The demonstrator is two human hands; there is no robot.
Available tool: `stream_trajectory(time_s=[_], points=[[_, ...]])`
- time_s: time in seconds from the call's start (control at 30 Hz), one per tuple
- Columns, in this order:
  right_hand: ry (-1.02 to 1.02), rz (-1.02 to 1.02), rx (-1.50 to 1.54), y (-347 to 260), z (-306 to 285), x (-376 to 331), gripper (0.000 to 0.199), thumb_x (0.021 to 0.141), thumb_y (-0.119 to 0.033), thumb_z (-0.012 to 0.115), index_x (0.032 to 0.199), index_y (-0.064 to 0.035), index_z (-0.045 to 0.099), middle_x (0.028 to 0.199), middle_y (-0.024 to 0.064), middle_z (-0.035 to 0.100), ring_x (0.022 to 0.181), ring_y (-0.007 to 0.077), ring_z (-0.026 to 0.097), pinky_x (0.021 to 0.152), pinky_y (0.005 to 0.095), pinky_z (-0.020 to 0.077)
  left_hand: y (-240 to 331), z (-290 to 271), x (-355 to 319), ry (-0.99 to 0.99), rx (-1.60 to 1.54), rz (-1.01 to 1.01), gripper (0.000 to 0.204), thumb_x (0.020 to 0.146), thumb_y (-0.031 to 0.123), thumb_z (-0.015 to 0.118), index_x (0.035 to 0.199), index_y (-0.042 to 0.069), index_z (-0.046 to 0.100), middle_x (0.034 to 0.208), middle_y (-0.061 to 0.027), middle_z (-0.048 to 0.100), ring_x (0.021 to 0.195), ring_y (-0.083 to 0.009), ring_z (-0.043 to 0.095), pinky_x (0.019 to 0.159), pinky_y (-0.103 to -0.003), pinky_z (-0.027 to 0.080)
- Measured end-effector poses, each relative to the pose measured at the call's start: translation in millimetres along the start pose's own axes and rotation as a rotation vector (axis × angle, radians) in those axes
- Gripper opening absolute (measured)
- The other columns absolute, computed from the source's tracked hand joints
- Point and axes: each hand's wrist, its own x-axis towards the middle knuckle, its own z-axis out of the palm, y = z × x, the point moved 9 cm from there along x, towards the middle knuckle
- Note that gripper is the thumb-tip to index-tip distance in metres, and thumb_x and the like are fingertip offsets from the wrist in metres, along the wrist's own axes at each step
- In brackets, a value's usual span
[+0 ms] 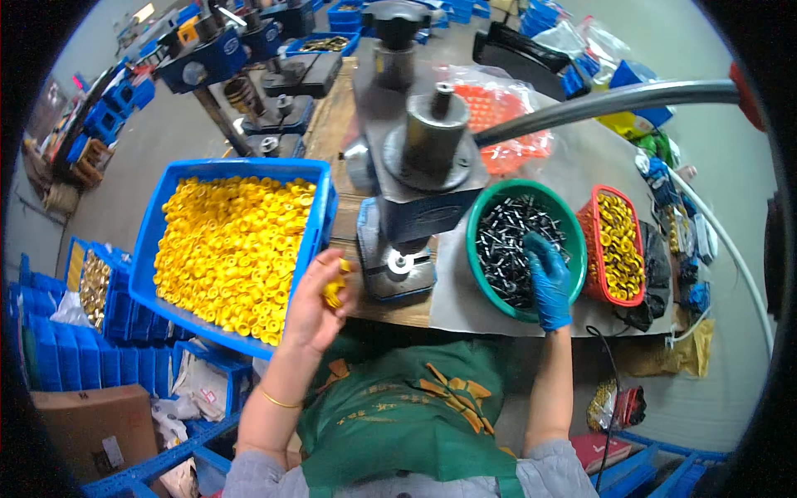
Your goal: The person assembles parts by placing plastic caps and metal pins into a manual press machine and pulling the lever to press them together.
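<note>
My bare left hand [314, 305], a gold bangle on its wrist, is closed around a few small yellow plastic caps [335, 289]. It is beside the right edge of a blue bin [143, 249] heaped with the same yellow caps [237, 249]. Reaching into a green bowl [476, 278], my blue-gloved right hand [548, 278] has its fingers drawn together among black and silver pin-like parts [508, 249]. What its fingertips hold is hidden. Between the hands stands a hand press [427, 166], with a small light-coloured ring-shaped piece [400, 262] on its base under the ram.
A red basket [593, 257] of yellow-and-metal parts stands right of the bowl. The press's long lever [614, 104] stretches across the upper right. Behind it lies an orange-red perforated sheet [502, 116] in clear plastic. More presses [203, 62] stand at the far left.
</note>
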Motion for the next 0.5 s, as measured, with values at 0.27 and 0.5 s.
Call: stream_trajectory(time_s=[0.27, 0.5], points=[[-0.368, -0.341, -0.557, -17, 42, -3, 0.019, 0.069, -0.01, 0.061, 0.087, -0.0126, 0.066, 0.077, 0.0116, 0.059, 0.073, 0.0287, 0.054, 0.066, 0.0391, 0.0443, -50, -22, 44, 0.143, 0.447, 0.131, 0.02, 0.079, 0.012, 0.061, 0.096, 0.006, 0.054, 0.082, -0.0012, 0.056, 0.056, -0.0042, 0.043, 0.044, -0.019, 0.033], [-0.527, -0.507, -0.565, -30, 60, -13, 0.017, 0.064, -0.015, 0.065, 0.081, -0.0156, 0.067, 0.064, 0.0083, 0.055, 0.061, 0.0281, 0.051, 0.056, 0.0376, 0.0412, -33, 11, 57, 0.057, 0.946, 0.559, 0.023, 0.075, 0.015, 0.066, 0.087, -0.001, 0.056, 0.069, -0.0033, 0.054, 0.062, -0.0102, 0.049, 0.058, -0.023, 0.041]])
